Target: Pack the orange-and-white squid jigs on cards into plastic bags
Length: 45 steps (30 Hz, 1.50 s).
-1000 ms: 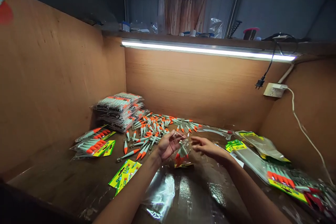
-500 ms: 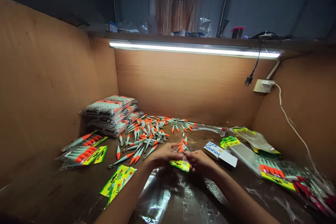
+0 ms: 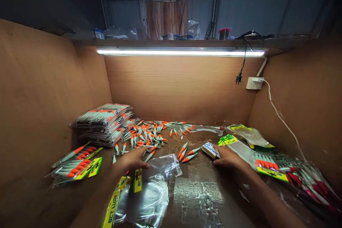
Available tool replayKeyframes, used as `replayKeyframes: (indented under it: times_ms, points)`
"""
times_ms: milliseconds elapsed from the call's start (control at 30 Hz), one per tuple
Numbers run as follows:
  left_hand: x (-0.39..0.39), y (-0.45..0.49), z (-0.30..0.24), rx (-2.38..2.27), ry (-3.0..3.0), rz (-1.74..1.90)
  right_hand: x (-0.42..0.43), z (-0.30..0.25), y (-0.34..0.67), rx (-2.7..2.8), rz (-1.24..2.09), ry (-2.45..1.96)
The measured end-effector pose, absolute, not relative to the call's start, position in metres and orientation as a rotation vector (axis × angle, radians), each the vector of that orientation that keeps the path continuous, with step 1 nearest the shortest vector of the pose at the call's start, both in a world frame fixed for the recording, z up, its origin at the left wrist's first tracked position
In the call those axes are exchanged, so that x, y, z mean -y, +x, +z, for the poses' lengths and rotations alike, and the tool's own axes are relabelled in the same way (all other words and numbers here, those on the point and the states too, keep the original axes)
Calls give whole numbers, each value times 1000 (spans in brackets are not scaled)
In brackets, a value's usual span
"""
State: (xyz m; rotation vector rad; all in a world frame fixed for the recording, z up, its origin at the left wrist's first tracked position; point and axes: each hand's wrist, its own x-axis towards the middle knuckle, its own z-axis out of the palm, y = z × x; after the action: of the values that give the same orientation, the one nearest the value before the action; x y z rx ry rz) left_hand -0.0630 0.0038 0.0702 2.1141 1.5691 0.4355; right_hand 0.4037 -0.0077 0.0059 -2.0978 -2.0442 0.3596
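My right hand is closed round a small white cardboard box with blue handwriting on it. My left hand hovers at the front of a pile of pale squid jigs with orange tips, its thumb and forefinger apart with nothing visible between them. Beside its thumb lies a clear plastic bag. A yellow header card rests below that hand, over more clear film. Several loose squid jigs lie between my hands.
Stacked packs of jigs and bagged jigs stand at left. On the right are flat clear bags, packed jigs and red-and-silver lures. A black plug dangles near the socket.
My hands have parted. The jigs and yellow card they handled together at the middle are let go. My left hand moved left; my right now grips the box. The view has swung right.
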Motion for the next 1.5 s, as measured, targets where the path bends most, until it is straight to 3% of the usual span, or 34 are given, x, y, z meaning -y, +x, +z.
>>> replayKeyframes:
  times_ms: [100,333,400,500,567,633,800,967,1100,1233,1367,1500]
  points:
    - [10,-39,60,-1754,2464,664,10,9,410,1949,378,-2136]
    - [50,53,44,-999,2898,717,23,39,411,1752,388,-2138]
    - [58,62,39,-904,2957,718,36,35,398,1779,616,-1964]
    - [65,65,31,-816,2986,671,53,20,362,1867,1270,-1519]
    - [63,61,25,-815,2927,579,55,13,336,1908,1446,-1336]
    - [56,52,22,-858,2837,463,46,10,317,1921,1302,-1371]
    - [29,10,37,-1010,2733,342,8,8,290,2230,352,-1472]
    - [15,-12,47,-1092,2710,418,-2,-6,285,2573,-25,-1364]
    - [12,-11,34,-1080,2678,401,13,8,313,2281,-10,-1398]
    - [11,-5,24,-969,2633,435,44,31,329,1829,375,-1453]
    - [13,2,22,-885,2585,426,71,22,313,1882,753,-1479]
    - [17,6,24,-825,2567,308,76,-7,296,2194,488,-1495]
